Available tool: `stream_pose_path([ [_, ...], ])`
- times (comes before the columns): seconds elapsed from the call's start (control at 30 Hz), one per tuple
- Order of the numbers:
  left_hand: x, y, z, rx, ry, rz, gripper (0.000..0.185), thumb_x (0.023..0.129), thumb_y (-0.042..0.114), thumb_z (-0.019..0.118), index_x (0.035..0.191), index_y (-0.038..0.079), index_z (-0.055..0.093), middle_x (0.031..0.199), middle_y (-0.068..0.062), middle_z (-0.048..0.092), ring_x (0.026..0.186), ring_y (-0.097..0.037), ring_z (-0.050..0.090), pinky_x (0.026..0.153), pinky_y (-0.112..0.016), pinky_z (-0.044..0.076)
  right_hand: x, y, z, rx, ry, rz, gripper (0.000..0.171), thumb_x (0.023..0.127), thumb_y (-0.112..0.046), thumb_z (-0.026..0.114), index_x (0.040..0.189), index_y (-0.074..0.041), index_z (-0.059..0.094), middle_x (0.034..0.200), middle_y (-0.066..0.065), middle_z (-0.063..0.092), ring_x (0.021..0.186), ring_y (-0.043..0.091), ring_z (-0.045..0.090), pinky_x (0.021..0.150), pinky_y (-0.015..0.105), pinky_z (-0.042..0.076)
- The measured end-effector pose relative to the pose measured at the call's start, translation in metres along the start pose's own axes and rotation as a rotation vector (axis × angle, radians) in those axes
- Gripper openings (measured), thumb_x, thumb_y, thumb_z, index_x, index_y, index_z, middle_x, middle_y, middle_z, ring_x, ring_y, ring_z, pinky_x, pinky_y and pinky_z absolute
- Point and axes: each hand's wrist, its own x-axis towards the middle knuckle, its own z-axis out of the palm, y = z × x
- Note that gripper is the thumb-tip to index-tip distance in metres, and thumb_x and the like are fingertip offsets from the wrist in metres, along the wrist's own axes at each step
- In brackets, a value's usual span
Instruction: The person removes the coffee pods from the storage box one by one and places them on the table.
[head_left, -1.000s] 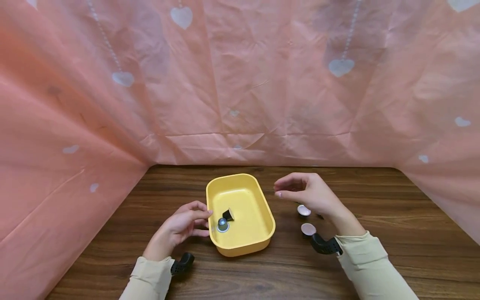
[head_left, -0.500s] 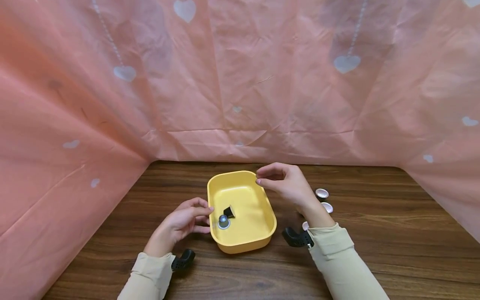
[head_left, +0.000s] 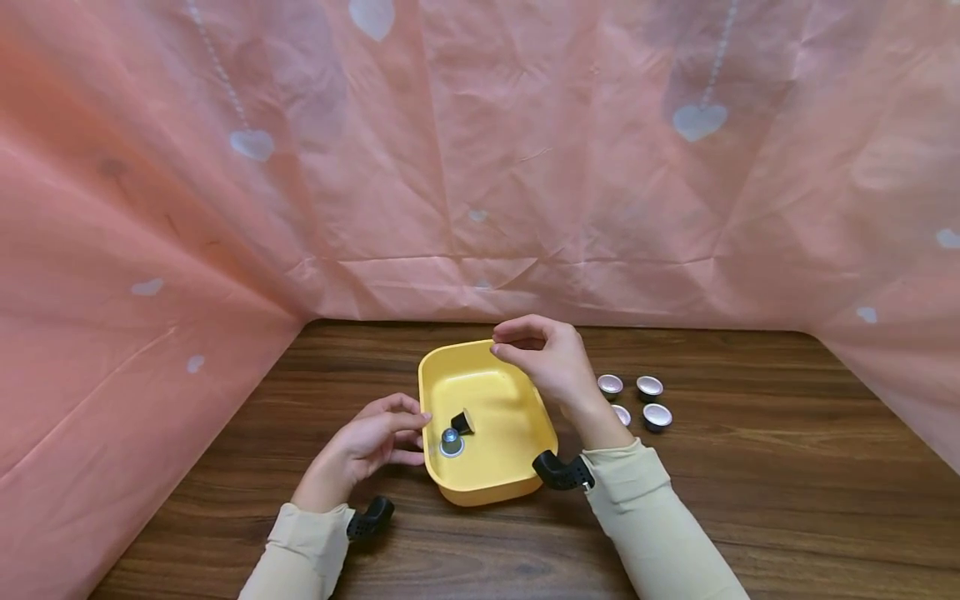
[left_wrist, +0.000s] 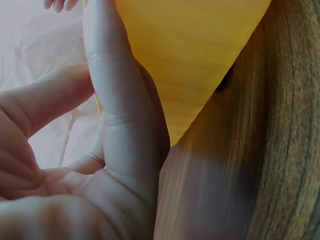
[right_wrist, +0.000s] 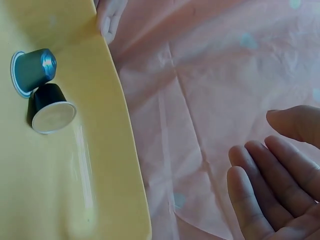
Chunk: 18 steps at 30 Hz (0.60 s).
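A yellow tray (head_left: 491,497) lies on the wooden table with two coffee capsules inside. The blue-green capsule (head_left: 451,442) stands with its shiny end up. Beside it the black capsule (head_left: 461,423) is tipped over, its pale lid showing in the right wrist view. My left hand (head_left: 367,446) holds the tray by its left side, fingers against the outer wall. Over the tray's far right rim hovers my right hand (head_left: 551,362); the right wrist view shows thumb and fingers (right_wrist: 250,200) apart, with nothing between them.
Several more coffee capsules (head_left: 649,387) stand lid up on the table right of the tray, one partly behind my right wrist. A pink cloth (head_left: 480,167) with pale hearts hangs behind and beside the wooden table (head_left: 750,467).
My right hand has moved left, from above the capsules on the table to the tray's far right rim. The capsules on the right have come into clearer view. My left hand has stayed in place.
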Motion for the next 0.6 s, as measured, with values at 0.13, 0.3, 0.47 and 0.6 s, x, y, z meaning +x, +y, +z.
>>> stream_pose_path([
  [0.13, -0.003, 0.000, 0.001, -0.001, -0.011, 0.005, 0.010, 0.104, 0.008, 0.065, 0.103, 0.012, 0.055, 0.090, -0.003, 0.067, 0.078, -0.013, 0.070, 0.070, -0.030, 0.068, 0.003, 0.002, 0.008, -0.006, 0.025, -0.012, 0.024, 0.090, -0.013, 0.086, 0.113, -0.007, 0.081, 0.112, 0.012, 0.081, 0.100, 0.019, 0.076, 0.084, 0.020, 0.060],
  [0.3, -0.004, 0.001, 0.001, 0.002, 0.000, -0.001, 0.011, 0.104, 0.009, 0.065, 0.104, 0.012, 0.055, 0.089, -0.003, 0.067, 0.077, -0.013, 0.069, 0.069, -0.030, 0.067, 0.011, 0.006, 0.017, -0.026, 0.042, -0.038, 0.023, 0.090, -0.011, 0.086, 0.111, -0.005, 0.081, 0.108, 0.012, 0.082, 0.101, 0.027, 0.078, 0.079, 0.018, 0.059],
  [0.47, -0.004, 0.000, 0.002, 0.004, 0.013, -0.008, 0.009, 0.105, 0.008, 0.064, 0.105, 0.011, 0.055, 0.090, -0.004, 0.068, 0.079, -0.014, 0.070, 0.069, -0.030, 0.068, 0.018, 0.013, 0.024, -0.061, 0.036, -0.040, 0.022, 0.090, -0.012, 0.086, 0.110, -0.005, 0.081, 0.107, 0.010, 0.083, 0.101, 0.029, 0.079, 0.075, 0.018, 0.057],
  [0.6, -0.005, -0.002, 0.004, 0.011, 0.015, -0.011, 0.010, 0.105, 0.009, 0.065, 0.107, 0.010, 0.055, 0.093, -0.005, 0.068, 0.080, -0.015, 0.070, 0.072, -0.032, 0.068, 0.021, 0.015, 0.027, -0.061, 0.039, -0.026, 0.022, 0.090, -0.013, 0.086, 0.110, -0.007, 0.082, 0.109, 0.010, 0.083, 0.103, 0.027, 0.079, 0.079, 0.020, 0.058],
])
